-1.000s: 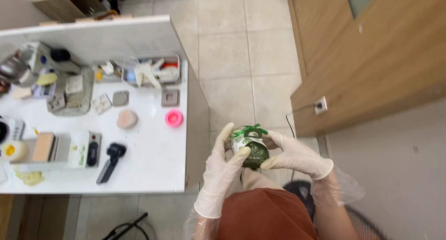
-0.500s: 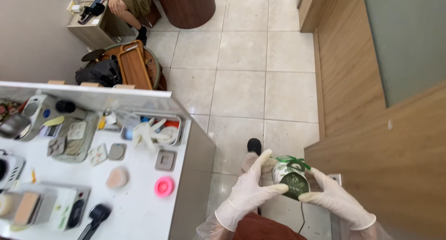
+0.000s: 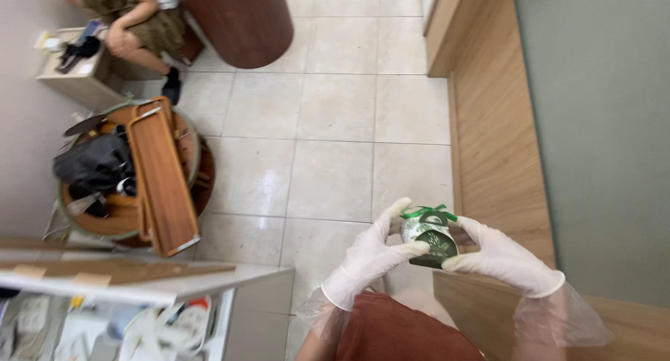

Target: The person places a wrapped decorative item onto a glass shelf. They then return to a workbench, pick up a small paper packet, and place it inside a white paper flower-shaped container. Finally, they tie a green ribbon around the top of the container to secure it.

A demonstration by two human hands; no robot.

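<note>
A: From the head camera, what are the hands doing?

B: Both wear thin white gloves, and they hold one thing between them: a small green-and-white box (image 3: 430, 237) tied with a green ribbon (image 3: 427, 213). It sits in front of the person's chest, above the tiled floor (image 3: 328, 158). The left hand (image 3: 370, 260) closes on the box's left side, fingers curled over the top edge. The right hand (image 3: 499, 256) pinches the right side, thumb near the lower corner.

A: And around the box?

B: Left of it and lower is the white counter (image 3: 209, 284), its corner cluttered with small items. Farther left of the box stands a round table with a wooden tray (image 3: 162, 179) leaning on it. Right of the box runs a wood panel (image 3: 488, 123) below a grey-green wall. Far up and left, a seated person's legs (image 3: 132, 26) show.

A: How should it be handled?

B: I'd judge light, even pressure from both sides best, fingertips off the bow, so the thin card doesn't crush.
</note>
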